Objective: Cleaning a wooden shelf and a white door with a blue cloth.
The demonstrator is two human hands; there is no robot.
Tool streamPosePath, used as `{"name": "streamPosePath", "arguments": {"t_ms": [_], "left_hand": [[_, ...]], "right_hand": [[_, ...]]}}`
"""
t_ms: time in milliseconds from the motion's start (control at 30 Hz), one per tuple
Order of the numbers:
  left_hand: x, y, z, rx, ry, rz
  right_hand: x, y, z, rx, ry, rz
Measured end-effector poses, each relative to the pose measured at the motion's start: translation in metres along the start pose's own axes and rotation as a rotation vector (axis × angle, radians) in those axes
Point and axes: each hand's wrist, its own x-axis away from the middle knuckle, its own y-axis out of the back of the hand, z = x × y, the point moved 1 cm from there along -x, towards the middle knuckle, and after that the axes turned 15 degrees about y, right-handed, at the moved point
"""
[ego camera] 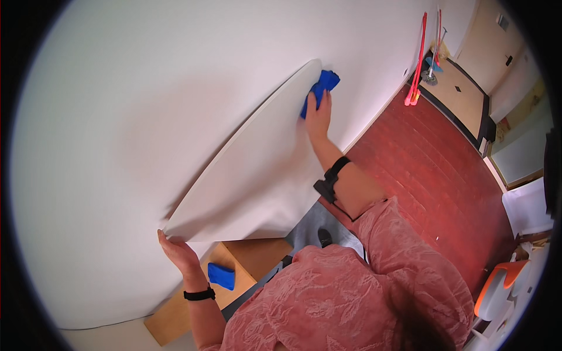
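A large white board (259,175) stands tilted close to the white wall. At its lower left corner, my left hand (179,254) grips the edge, a black band around the wrist. Farther up, my right hand (319,114) presses a blue cloth (328,81) against the board's right part, near its upper corner; a black strap with a device sits on that forearm. A second blue cloth (221,276), folded, lies on a light wooden surface (243,274) below the board.
Red mop or broom handles (422,48) lean by the wall at upper right, beside a grey mop head (429,79). Reddish wooden floor (421,175) stretches to the right. An orange and white container (500,289) stands at lower right. A cable (105,325) runs along the wall's foot.
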Motion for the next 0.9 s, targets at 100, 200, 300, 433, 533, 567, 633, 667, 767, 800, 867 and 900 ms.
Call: {"name": "streamPosePath", "arguments": {"t_ms": [100, 200, 300, 433, 533, 567, 633, 667, 767, 800, 867, 900], "left_hand": [[-0.003, -0.002, -0.001, -0.008, 0.037, 0.060], [-0.007, 0.005, 0.001, -0.039, 0.012, 0.076], [-0.003, 0.005, -0.002, -0.060, 0.026, 0.043], [-0.004, 0.014, -0.002, -0.208, 0.005, 0.032], [-0.001, 0.008, -0.004, -0.150, 0.039, 0.126], [-0.003, 0.014, -0.004, -0.127, 0.047, 0.198], [-0.003, 0.018, -0.005, -0.131, 0.042, 0.237], [-0.003, 0.014, -0.006, -0.132, 0.041, 0.236], [0.000, 0.007, -0.013, -0.165, 0.070, 0.382], [0.001, 0.005, -0.018, -0.172, 0.072, 0.381], [0.003, 0.004, -0.023, -0.154, 0.097, 0.395], [0.000, 0.006, -0.023, -0.162, 0.098, 0.402]], "right_hand": [[0.064, -0.019, 0.027, 0.152, 0.104, -0.003], [0.128, -0.034, 0.081, 0.110, 0.260, 0.087], [0.159, -0.030, 0.126, -0.008, 0.419, 0.225], [0.138, -0.030, 0.103, 0.095, 0.376, 0.161], [0.097, -0.028, 0.067, 0.123, 0.101, -0.041], [0.091, -0.028, 0.068, 0.100, 0.040, -0.044], [0.105, -0.038, 0.091, 0.088, 0.070, -0.017], [0.113, -0.039, 0.098, 0.096, 0.109, -0.011], [0.177, -0.057, 0.137, 0.115, 0.367, 0.053], [0.203, -0.060, 0.157, 0.075, 0.383, 0.111], [0.255, -0.064, 0.188, -0.002, 0.444, 0.284], [0.279, -0.067, 0.199, -0.062, 0.469, 0.357]]}}
